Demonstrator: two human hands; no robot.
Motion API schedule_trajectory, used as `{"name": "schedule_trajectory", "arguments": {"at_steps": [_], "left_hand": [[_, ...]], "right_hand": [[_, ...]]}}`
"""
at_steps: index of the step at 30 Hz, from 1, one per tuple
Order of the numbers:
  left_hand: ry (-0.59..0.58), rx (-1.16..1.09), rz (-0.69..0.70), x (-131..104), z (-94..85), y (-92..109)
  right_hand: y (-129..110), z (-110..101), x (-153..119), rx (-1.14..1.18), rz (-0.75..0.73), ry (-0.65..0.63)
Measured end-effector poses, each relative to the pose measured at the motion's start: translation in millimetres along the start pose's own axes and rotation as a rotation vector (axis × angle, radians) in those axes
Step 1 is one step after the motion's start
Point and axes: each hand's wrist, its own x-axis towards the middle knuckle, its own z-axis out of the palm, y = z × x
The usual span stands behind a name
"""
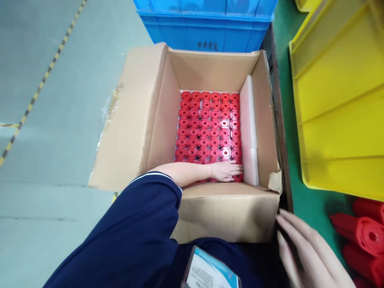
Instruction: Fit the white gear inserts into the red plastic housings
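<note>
An uncovered cardboard box [228, 208] holds rows of red cylindrical parts [204, 122], standing upright with their round ends facing up. My left hand [226, 171] reaches into the box and lies flat, fingers stretched out, on top of the parts in the nearest rows at the right. It covers some of them. A white foam sheet [251, 132] stands along the box's right wall, just beyond my fingertips. Outside the near right corner of the box is my right hand [306, 250], slightly blurred, its fingers extended and nothing seen in them.
Stacked blue crates [207, 34] stand behind the box. To the right, a green work surface [312, 200] carries a yellow bin [342, 108] and several loose red parts [367, 236]. The box's left flap [129, 120] is folded outward. A badge [210, 272] hangs in front of me.
</note>
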Motion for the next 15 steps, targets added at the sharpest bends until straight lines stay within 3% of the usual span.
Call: {"name": "schedule_trajectory", "arguments": {"at_steps": [3, 5, 8, 10, 15], "left_hand": [[0.014, -0.007, 0.019, 0.1, -0.5, -0.9], [0.029, -0.013, 0.035, 0.0, 0.2, -2.3], [0.057, -0.025, 0.051, -1.0, 3.0, -5.0], [0.076, -0.032, 0.055, -1.7, 5.5, -6.3], [0.094, -0.040, 0.056, -2.3, 9.1, -7.7]], "right_hand": [[-7.8, 16.8, 69.3, -0.121, 0.048, 0.021], [-3.5, 33.0, 110.2, -0.230, 0.114, -0.130], [9.3, 57.6, 156.3, -0.400, 0.351, -0.498], [17.2, 72.0, 175.5, -0.444, 0.441, -0.605], [32.0, 99.0, 192.7, -0.447, 0.503, -0.690]]}}
